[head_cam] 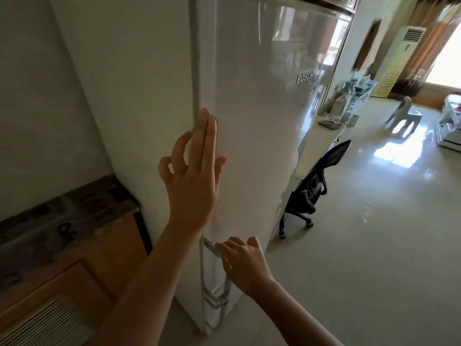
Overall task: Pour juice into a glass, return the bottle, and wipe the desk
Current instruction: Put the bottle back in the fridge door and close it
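Note:
A tall white fridge (262, 91) fills the middle of the head view, its upper door shut against the body. My left hand (194, 168) rests flat with two fingers stretched on the door's left edge, holding nothing. Lower down, my right hand (243, 263) curls its fingers around the silver door handle (212, 248) at the bottom of the upper door. No bottle, glass or cloth is in sight.
A wooden cabinet with a dark stone top (64, 221) stands to the fridge's left against the wall. Right of the fridge are a long white desk (321, 138), a black office chair (311, 186), a white plastic chair (404, 111) and shiny tiled floor (361, 245).

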`<state>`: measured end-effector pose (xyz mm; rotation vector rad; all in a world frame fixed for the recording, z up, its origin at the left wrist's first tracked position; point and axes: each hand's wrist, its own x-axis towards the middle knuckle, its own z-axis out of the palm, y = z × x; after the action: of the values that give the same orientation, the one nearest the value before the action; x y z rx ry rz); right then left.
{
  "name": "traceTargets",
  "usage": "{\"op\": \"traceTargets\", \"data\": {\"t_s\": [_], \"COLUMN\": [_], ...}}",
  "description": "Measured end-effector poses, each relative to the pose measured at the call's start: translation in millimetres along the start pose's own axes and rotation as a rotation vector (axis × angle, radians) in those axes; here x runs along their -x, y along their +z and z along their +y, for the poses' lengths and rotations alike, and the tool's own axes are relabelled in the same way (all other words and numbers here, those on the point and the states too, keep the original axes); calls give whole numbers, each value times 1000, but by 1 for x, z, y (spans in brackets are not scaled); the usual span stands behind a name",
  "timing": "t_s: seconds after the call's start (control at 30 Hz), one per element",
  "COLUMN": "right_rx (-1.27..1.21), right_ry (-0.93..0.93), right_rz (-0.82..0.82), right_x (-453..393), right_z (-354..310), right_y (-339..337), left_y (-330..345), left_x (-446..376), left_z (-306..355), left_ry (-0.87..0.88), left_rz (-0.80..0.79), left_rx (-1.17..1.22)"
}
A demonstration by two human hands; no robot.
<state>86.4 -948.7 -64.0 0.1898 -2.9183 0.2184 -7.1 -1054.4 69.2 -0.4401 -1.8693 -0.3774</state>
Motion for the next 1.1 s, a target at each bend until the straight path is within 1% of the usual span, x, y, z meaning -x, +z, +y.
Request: {"op": "traceTargets", "data": {"t_s": [0.13, 0.23, 0.37, 0.5, 0.53, 0.6, 0.73, 0.77, 0.8, 0.87, 1.0, 1.1], "right_rx": [-60, -131, -153, -150, -152, -150, -112, -104, -92, -68, -21, -5], "right_ry": [24, 70, 150, 277, 310, 373, 494, 521, 544, 593, 680, 739], "right_rz": [29, 22, 76, 110, 118, 121, 118, 119, 117, 107, 121, 142], "right_x": [9, 16, 33, 71, 83, 109, 169, 185, 201, 233, 294, 333], "right_z": [1, 6, 20, 48, 58, 79, 130, 144, 159, 190, 250, 291], "right_y": [-1, -6, -21, -38, -43, -54, -77, -83, -89, -103, -131, -152], "left_y": [-3, -9, -16, -14, -13, -10, -2, 1, 3, 5, 10, 16], "left_x": [0, -2, -2, 18, 25, 39, 57, 62, 66, 74, 88, 100], "left_z": [7, 14, 29, 57, 66, 88, 147, 165, 185, 228, 318, 378], "left_ry": [-42, -93, -168, -111, -105, -89, 54, 90, 123, 166, 178, 224], "left_rz": [-32, -56, -81, -81, -120, -295, -827, -916, -967, -1020, -1061, -1070], "left_rx": [35, 85, 169, 290, 328, 396, 461, 458, 459, 481, 557, 571]}}
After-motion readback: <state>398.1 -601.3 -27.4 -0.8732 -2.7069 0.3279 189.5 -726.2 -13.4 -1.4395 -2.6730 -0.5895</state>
